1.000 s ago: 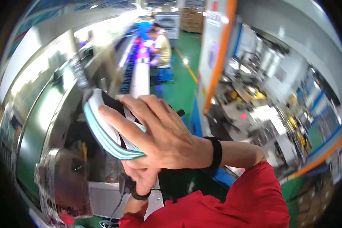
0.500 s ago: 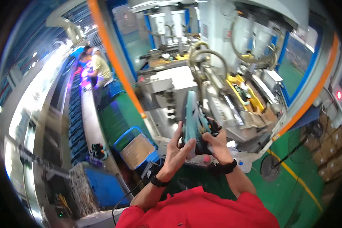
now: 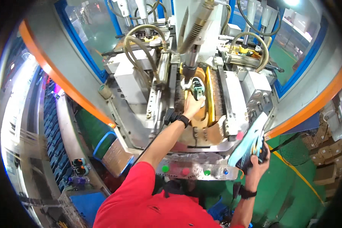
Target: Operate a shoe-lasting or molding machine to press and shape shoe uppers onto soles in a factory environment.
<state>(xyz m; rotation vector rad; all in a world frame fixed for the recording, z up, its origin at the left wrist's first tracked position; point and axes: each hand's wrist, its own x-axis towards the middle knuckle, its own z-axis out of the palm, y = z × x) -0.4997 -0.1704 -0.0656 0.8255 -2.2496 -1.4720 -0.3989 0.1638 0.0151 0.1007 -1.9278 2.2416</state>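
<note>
My left hand (image 3: 193, 106) reaches into the machine and grips the near end of a dark and white shoe (image 3: 198, 86). That shoe sits in a yellow-sided holder (image 3: 209, 91), under a metal press rod (image 3: 190, 60). My fingers partly cover it. Off to the right, my right hand (image 3: 257, 167) is closed around a light-blue and black sneaker (image 3: 247, 146). It is tilted, with its pale blue sole side facing left, and hangs outside the machine's front edge.
Along the machine's front runs a panel (image 3: 195, 171) with coloured buttons. Orange-edged frame posts (image 3: 70, 95) flank the opening. Hoses (image 3: 140, 41) arch above metal blocks. A blue-rimmed bin (image 3: 116, 152) stands left, beside a conveyor (image 3: 53, 129). Stacked cartons (image 3: 325, 155) are at right.
The view has turned right toward the machine. My hands, earlier together on a sneaker, are now apart: the right carries it off right, the left has gone forward to the shoe in the holder.
</note>
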